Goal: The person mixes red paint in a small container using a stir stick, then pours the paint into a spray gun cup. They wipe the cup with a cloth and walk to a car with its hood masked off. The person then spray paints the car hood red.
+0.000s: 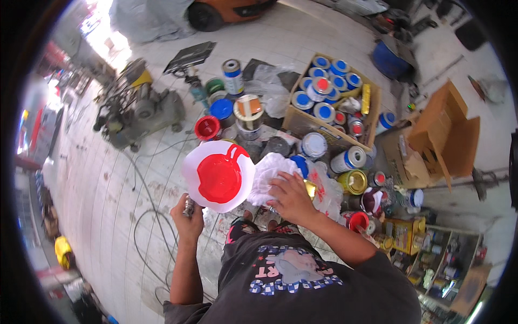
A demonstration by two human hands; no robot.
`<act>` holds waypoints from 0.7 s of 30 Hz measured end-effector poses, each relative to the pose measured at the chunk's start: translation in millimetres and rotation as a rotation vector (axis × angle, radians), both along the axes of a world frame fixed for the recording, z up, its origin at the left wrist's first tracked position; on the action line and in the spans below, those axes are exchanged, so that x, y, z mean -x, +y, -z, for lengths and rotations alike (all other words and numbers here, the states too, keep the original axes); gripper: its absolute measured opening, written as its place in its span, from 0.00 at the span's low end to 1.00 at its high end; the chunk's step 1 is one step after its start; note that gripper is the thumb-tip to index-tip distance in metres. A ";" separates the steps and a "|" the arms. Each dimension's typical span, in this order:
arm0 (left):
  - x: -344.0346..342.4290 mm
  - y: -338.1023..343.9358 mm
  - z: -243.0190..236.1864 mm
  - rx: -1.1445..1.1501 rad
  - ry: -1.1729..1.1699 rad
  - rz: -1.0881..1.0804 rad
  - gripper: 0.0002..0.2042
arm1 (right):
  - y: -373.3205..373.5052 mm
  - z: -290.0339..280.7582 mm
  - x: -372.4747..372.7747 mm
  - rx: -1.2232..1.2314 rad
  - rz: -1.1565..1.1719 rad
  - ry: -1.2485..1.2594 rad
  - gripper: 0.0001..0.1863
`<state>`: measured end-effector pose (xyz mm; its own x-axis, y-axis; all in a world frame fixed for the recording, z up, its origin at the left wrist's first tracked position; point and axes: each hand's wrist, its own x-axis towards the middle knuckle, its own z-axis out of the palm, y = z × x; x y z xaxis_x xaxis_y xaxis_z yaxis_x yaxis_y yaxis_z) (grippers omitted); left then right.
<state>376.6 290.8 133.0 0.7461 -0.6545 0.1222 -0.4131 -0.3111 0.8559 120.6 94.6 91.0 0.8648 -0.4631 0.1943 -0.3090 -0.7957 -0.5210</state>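
Note:
A white paper cone [244,186] with a pool of bright red paint [220,178] in it sits in front of me, with red streaks running up to its far rim. My left hand [187,220] is closed around a metal spray gun [188,206] at the cone's near left edge. Most of the gun is hidden by the cone and my fingers. A crumpled white cloth [270,168] lies under my right hand [291,194], whose fingers grip it close to the cone's right side. Just beyond the cone stands an open red paint pot [208,128].
Beyond my hands stand several paint cans, among them a blue-lidded can [221,108] and a tall can [233,76]. A cardboard box [329,132] full of cans is at the far right, near an open carton [448,135]. A compressor [141,108] and a hose [141,175] are at left.

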 end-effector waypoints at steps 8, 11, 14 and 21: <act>41.1 64.6 50.8 0.028 0.029 -0.213 0.05 | -42.5 -36.5 44.9 -0.467 0.322 -0.479 0.15; 52.7 70.4 58.4 0.016 0.161 -0.292 0.05 | -44.7 -39.4 68.7 -0.173 0.117 -0.349 0.15; 55.2 77.9 67.5 0.047 0.158 -0.305 0.04 | -27.3 -1.0 85.8 -0.082 0.037 -0.143 0.30; 48.4 95.2 78.6 0.049 0.212 -0.327 0.05 | -8.1 77.9 94.5 -0.166 0.128 -0.338 0.72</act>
